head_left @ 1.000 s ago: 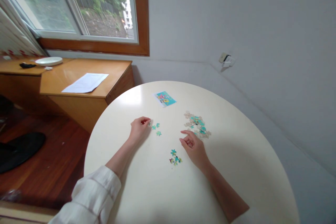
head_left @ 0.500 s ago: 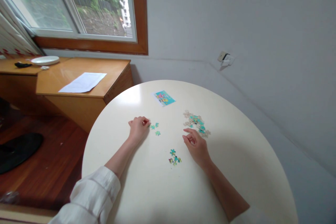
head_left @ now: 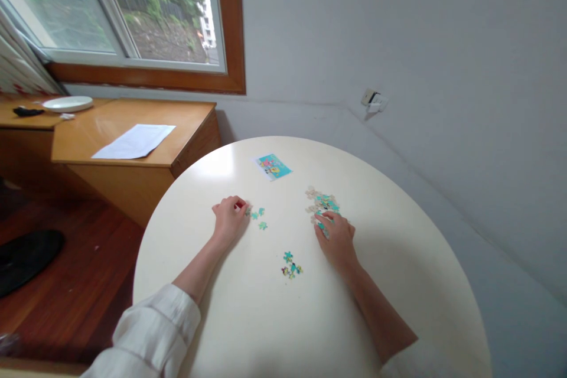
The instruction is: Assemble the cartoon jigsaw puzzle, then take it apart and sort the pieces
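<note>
My left hand (head_left: 230,217) rests on the left of the round table, its fingers pinched on a small puzzle piece (head_left: 248,210) that they partly hide. Beside those fingertips lie several loose teal puzzle pieces (head_left: 262,225). Over the near edge of a heap of puzzle pieces (head_left: 325,201), my right hand (head_left: 337,238) has thumb and fingers apart and covers part of the heap. Some heap pieces show teal faces, others pale backs. Nearer to me is a small cluster of coloured puzzle pieces (head_left: 292,269); I cannot tell which ones are joined.
A teal picture card (head_left: 274,167) with cartoon figures lies toward the far side of the white table (head_left: 248,319). Left of the table stands a wooden desk (head_left: 106,115) holding a paper sheet (head_left: 134,142) and a white plate (head_left: 68,104). A wall borders the right.
My right hand has gone from curled beside the heap to spread over its near edge. The left hand stays at the same pieces. The whole view has shifted slightly.
</note>
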The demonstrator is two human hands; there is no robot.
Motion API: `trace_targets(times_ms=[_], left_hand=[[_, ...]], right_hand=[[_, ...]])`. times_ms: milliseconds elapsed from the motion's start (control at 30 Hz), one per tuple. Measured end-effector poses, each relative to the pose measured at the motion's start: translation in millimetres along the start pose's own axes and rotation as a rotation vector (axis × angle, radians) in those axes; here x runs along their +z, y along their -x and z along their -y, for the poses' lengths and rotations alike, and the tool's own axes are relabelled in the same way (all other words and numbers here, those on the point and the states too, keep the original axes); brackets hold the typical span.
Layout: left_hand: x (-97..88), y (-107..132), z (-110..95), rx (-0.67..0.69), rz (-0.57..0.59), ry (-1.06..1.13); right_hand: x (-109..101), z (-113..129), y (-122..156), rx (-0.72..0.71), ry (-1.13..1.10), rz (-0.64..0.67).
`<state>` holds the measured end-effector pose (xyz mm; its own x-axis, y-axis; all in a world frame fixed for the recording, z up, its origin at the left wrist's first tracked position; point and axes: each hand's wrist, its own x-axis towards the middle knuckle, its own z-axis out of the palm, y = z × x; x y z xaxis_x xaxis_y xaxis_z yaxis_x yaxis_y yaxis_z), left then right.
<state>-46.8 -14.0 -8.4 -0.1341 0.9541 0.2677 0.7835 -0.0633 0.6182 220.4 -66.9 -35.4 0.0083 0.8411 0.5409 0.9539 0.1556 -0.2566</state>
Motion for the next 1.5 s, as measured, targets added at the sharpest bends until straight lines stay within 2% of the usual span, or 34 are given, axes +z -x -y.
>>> trace_targets(times_ms=[300,633,967,1133,1267,1500], left_hand=[[-2.7,2.9,-6.0,0.014,-0.025,0.078],[-1.6,8.9,-12.8,0.09,-0.04,0.158],[3.8,14.3,-16.1,0.206,-0.032,0.13],[6.6,20.3,-19.7,0.359,-0.018,0.104],[10.4,25.6,-23.1,0.471,0.019,0.128],[11.6,26.5,-22.0,0.468,0.01,0.144]], right_hand=[[-1.9,1.4,-0.9,-0.009,0.006,0.018],[-5.0,3.4,-3.8,-0.036,-0.027,0.011],[-4.8,1.8,-7.8,-0.029,-0.02,-0.073],[-3.7,7.2,-7.9,-0.045,-0.098,-0.11],[-4.5,15.0,-7.1,-0.052,-0.188,-0.086],[-4.3,15.2,-8.2,0.011,-0.333,-0.044]])
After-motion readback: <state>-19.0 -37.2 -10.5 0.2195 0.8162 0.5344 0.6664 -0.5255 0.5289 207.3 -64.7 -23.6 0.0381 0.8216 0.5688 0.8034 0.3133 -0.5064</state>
